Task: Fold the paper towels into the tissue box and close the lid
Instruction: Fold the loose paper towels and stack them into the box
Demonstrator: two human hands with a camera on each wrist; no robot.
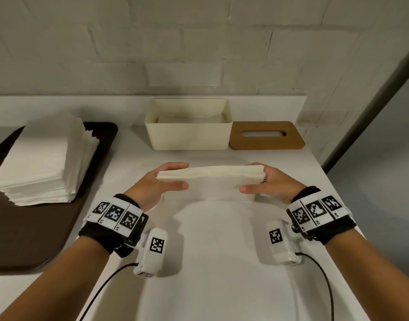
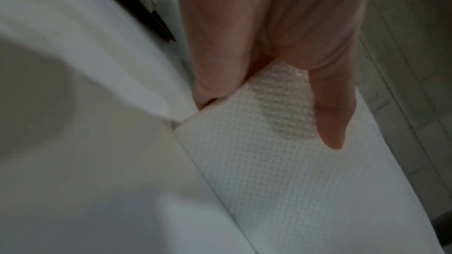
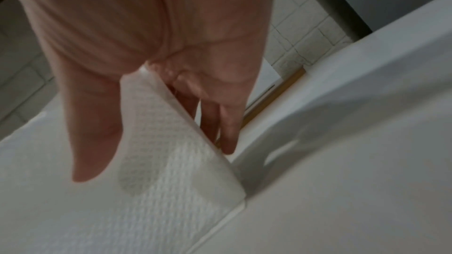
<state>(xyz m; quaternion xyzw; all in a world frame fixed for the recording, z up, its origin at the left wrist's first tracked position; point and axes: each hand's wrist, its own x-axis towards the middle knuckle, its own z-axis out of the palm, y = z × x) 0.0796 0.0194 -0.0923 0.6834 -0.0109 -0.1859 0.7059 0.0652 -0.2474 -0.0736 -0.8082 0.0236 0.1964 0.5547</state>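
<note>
Fingers (image 1: pixel 173 166) of the left hand (image 1: pixel 157 185) lie behind one end of a folded wad of white embossed paper towels (image 1: pixel 210 179), with the thumb across its near face, so the wad is pinched between them. Far left, a tall stack of flat white paper towels (image 1: pixel 43 161) sits on a dark brown tray (image 1: pixel 36 239). The wad is held on edge over the white counter (image 1: pixel 210 262), in front of the open cream plastic tissue box (image 1: pixel 189 135). The right hand (image 1: pixel 270 184) pinches the other end the same way, thumb in front, fingers (image 3: pixel 227 128) fairly straight behind. Just right of the box, touching it, lies the slotted wooden lid (image 1: pixel 267 135).

The folding step looks finished for this batch. Next, I judge, the wad must be carried forward and lowered into the box, which already holds some towels, keeping both pinches even so the layers do not fan apart. The lid goes on afterwards.
</note>
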